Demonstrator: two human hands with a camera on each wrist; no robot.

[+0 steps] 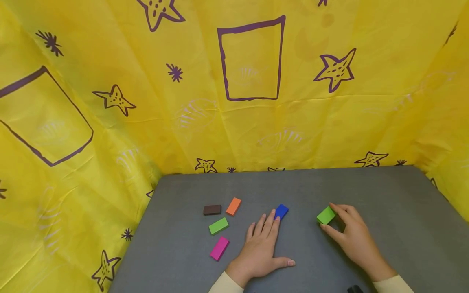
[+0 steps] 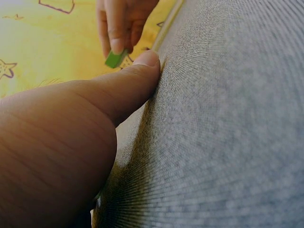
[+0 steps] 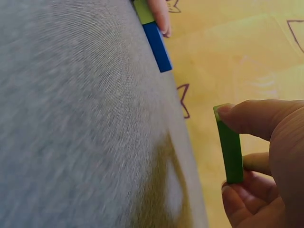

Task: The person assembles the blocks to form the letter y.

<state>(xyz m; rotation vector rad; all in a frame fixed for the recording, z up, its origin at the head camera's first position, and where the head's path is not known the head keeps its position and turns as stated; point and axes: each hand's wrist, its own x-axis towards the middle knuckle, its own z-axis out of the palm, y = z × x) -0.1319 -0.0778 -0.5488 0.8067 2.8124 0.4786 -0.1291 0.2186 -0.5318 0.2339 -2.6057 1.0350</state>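
My left hand (image 1: 259, 248) lies spread over the grey tabletop, its fingers straight and its thumb stretched out to the right. Its fingertips touch the near left part of a blue block (image 1: 281, 211), which also shows in the right wrist view (image 3: 157, 47). To the right, my right hand (image 1: 353, 236) pinches a green block (image 1: 325, 215) between thumb and fingers. In the right wrist view this green block (image 3: 230, 147) stands on end in the grip, seemingly above the surface. The left wrist view shows the left thumb (image 2: 128, 85) large in front.
Left of the left hand lie a dark brown block (image 1: 212, 210), an orange block (image 1: 233, 206), a second green block (image 1: 218, 226) and a pink block (image 1: 220, 248). A yellow patterned cloth (image 1: 249, 134) hangs behind the grey table (image 1: 176, 252). A small black object (image 1: 354, 289) shows at the bottom edge.
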